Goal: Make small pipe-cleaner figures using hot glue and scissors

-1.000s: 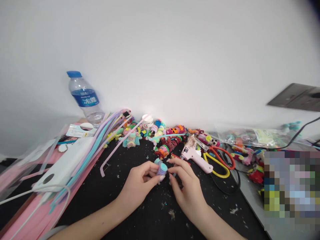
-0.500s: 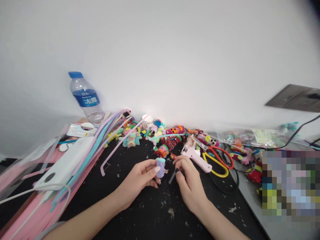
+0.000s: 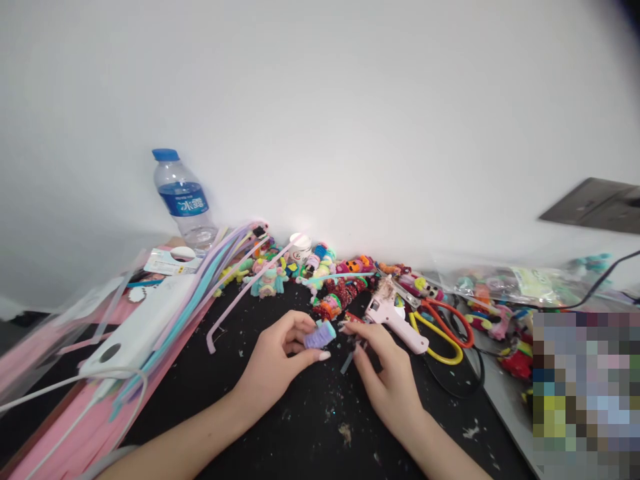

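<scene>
In the left hand (image 3: pixel 286 352), a lilac-and-blue fuzzy roll (image 3: pixel 319 336) is being held by a closed grip, over the middle of the bench (image 3: pixel 280 427). Between its four and five o'clock, a translucent strip (image 3: pixel 347 364) is being shown beside the curled fingers of the right hand (image 3: pixel 385 363) (whether it is being pinched cannot be told). The roll is being judged as already wound, but no added parts are being seen on it; fuzzy figures (image 3: pixel 327 307) are being displayed toward twelve o'clock. What is left cannot be told.
</scene>
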`<state>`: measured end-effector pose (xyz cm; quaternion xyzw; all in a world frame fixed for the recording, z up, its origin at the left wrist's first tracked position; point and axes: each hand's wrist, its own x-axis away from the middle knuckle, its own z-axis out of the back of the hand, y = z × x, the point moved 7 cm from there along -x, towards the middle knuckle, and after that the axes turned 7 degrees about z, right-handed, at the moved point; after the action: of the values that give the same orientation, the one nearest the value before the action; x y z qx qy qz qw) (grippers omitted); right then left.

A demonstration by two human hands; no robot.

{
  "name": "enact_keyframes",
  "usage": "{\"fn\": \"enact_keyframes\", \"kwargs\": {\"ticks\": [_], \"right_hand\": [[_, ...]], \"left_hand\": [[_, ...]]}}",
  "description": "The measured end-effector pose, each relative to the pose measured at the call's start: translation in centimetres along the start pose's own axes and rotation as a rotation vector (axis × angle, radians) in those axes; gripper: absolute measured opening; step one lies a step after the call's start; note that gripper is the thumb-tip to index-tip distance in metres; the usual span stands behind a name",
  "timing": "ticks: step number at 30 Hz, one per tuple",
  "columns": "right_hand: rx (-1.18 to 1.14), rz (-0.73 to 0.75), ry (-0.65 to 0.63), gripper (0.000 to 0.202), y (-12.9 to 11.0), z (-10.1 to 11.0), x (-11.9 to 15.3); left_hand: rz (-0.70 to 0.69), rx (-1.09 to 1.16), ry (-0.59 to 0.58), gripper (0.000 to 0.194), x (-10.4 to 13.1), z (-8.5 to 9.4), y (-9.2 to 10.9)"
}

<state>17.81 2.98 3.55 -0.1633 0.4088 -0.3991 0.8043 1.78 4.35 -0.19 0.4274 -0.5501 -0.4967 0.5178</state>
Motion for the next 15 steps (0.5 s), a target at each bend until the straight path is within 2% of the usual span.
{"fn": "enact_keyframes", "kwargs": {"ticks": [6,12,15], "right_hand": [[-0.053,0.014,-0.072,0.037,-0.8,-1.3,0.1],[-0.068,-0.026,-0.05,0.044,-0.3,-1.1,0.1],[-0.084,-0.047,-0.051,0.051,0.0,-1.2,0.2]], "left_hand": [[-0.081,-0.14,-0.056,0.025,0.7,-0.9,0.6],[0.001,-0.043,-0.17,0.019,0.5,-1.5,0.1],[-0.046,-0.053,-0.241,0.02,0.7,-2.1,0.6]]}}
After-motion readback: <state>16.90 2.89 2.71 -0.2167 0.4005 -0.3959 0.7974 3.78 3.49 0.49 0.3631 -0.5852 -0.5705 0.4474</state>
